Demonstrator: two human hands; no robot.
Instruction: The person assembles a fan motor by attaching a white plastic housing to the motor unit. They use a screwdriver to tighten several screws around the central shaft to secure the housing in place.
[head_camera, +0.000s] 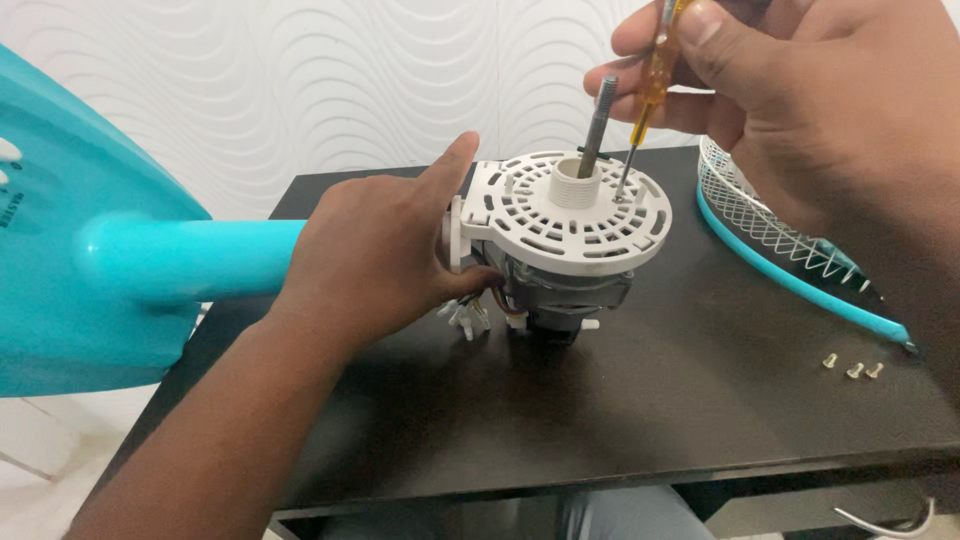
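Screwdriver tip down on a fan motor, other hand bracing it.

The right hand (800, 90) pinches an amber-handled screwdriver (655, 75), its tip on the white vented motor cover (560, 215) beside the steel shaft (597, 125). The left hand (375, 260) grips the fan motor (560, 290) at its side, on a black table (650, 410). Three loose screws (853, 368) lie near a wire fan guard (775, 235); the turquoise fan body (90, 260) sits left.

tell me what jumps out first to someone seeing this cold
At the centre of the black table, the white slotted fan motor housing stands with its metal shaft pointing up. The left hand steadies its side, and the right hand drives an amber-handled screwdriver down into its top plate. A big turquoise fan base fills the left edge, a wire grille lies at right, and three small screws sit near it.
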